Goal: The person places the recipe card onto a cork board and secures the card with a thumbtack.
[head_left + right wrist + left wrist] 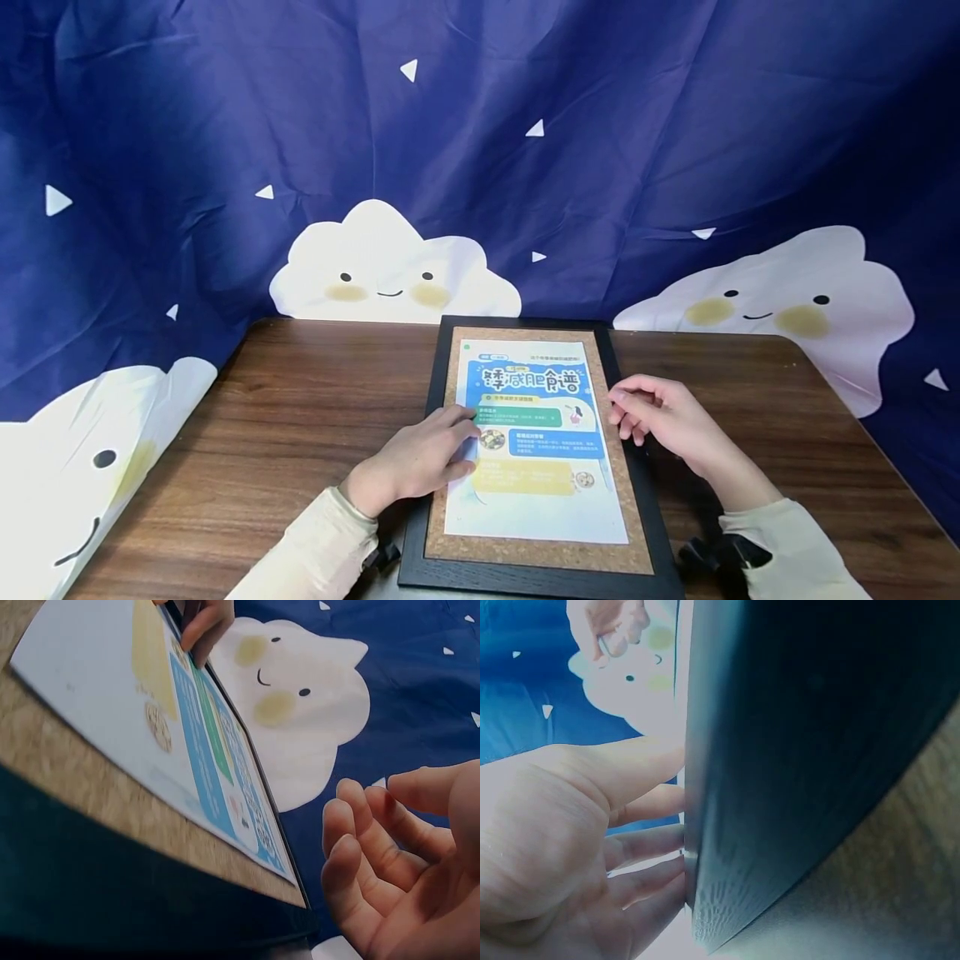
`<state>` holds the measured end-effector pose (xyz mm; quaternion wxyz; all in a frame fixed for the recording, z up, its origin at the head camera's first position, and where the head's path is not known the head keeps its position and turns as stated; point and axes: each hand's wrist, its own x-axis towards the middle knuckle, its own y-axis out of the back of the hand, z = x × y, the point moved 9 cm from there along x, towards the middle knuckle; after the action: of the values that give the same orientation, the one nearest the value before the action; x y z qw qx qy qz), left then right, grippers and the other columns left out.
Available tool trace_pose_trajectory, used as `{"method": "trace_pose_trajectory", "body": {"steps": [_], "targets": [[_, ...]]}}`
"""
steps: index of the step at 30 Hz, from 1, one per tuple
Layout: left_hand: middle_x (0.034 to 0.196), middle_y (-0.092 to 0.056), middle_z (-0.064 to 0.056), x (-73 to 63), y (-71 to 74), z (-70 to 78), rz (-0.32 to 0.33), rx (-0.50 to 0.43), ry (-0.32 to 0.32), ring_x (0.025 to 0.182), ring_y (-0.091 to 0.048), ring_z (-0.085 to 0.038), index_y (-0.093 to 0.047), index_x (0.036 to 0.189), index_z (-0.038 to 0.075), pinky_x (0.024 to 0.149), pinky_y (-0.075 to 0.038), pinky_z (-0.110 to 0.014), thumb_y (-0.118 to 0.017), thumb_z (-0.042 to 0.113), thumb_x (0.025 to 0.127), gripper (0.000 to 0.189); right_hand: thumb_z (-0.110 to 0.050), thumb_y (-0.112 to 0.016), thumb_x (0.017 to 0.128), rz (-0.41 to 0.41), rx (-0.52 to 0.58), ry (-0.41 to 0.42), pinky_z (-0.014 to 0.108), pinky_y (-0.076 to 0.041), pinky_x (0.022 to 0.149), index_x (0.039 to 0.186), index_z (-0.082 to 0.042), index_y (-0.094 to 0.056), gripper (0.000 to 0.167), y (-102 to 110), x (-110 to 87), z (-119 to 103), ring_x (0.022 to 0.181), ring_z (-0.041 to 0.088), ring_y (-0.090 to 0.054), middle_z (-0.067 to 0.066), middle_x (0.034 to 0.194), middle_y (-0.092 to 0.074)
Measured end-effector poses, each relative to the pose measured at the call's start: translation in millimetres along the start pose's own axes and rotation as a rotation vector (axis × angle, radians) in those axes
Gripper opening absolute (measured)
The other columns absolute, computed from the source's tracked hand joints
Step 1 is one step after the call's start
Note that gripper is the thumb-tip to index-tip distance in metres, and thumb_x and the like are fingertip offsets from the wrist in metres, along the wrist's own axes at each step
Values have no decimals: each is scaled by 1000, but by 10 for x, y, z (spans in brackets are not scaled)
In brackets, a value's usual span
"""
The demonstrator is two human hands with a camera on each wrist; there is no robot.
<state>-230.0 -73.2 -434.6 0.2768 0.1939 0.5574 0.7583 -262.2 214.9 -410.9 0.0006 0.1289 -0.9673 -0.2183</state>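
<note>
A black-framed cork board (540, 557) lies on the table with a printed paper sheet (536, 518) on its cork. My left hand (420, 454) rests over the frame's left side, fingertips on the sheet's left edge near the green and yellow boxes. From the left wrist view, its relaxed fingers (649, 889) reach past the frame's black edge. Just above the right side of the frame hovers my right hand (660, 417), fingers loosely bent and thumb close to the index finger. In the right wrist view nothing shows between its fingertips. A green dot (467, 347) marks the sheet's top left corner.
The brown wood-grain table (300, 400) extends on both sides of the board. Behind it hangs a dark blue cloth (480, 150) with white clouds and small triangles. Black straps (731, 552) show at the cream sleeves (787, 542).
</note>
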Motion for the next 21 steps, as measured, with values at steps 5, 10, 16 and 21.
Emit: {"method": "trace_pose_trajectory", "body": {"steps": [5, 10, 16, 21], "targets": [[156, -56, -13, 6, -7, -1, 0, 1, 2, 142, -56, -29, -69, 136, 8, 93, -62, -44, -74, 28, 104, 38, -23, -60, 112, 43, -36, -37, 33, -59, 65, 128, 8, -64, 35, 109, -27, 95, 74, 24, -68, 14, 95, -71], [156, -56, -13, 8, -10, -9, 2, -2, 8, 142, -56, -29, -69, 136, 8, 95, -62, -46, -74, 28, 104, 38, -26, -59, 113, 67, -62, -74, 33, -59, 65, 131, 6, -64, 37, 197, -51, 204, 75, 26, -69, 13, 97, -73], [155, -56, -13, 11, -9, -8, 8, 0, 4, 140, -57, -28, -69, 135, 7, 94, -62, -45, -75, 28, 103, 38, -24, -58, 114, 83, -67, -110, 33, -60, 67, 135, 6, -62, 37, 275, -82, 331, 76, 21, -69, 13, 98, -73], [155, -57, -14, 10, -9, -5, 10, 1, -1, 140, -57, -28, -70, 135, 8, 92, -63, -44, -75, 28, 104, 37, -23, -56, 114, 104, -90, -133, 34, -60, 65, 134, 7, -62, 36, 345, -103, 425, 76, 20, -68, 12, 97, -74]]}}
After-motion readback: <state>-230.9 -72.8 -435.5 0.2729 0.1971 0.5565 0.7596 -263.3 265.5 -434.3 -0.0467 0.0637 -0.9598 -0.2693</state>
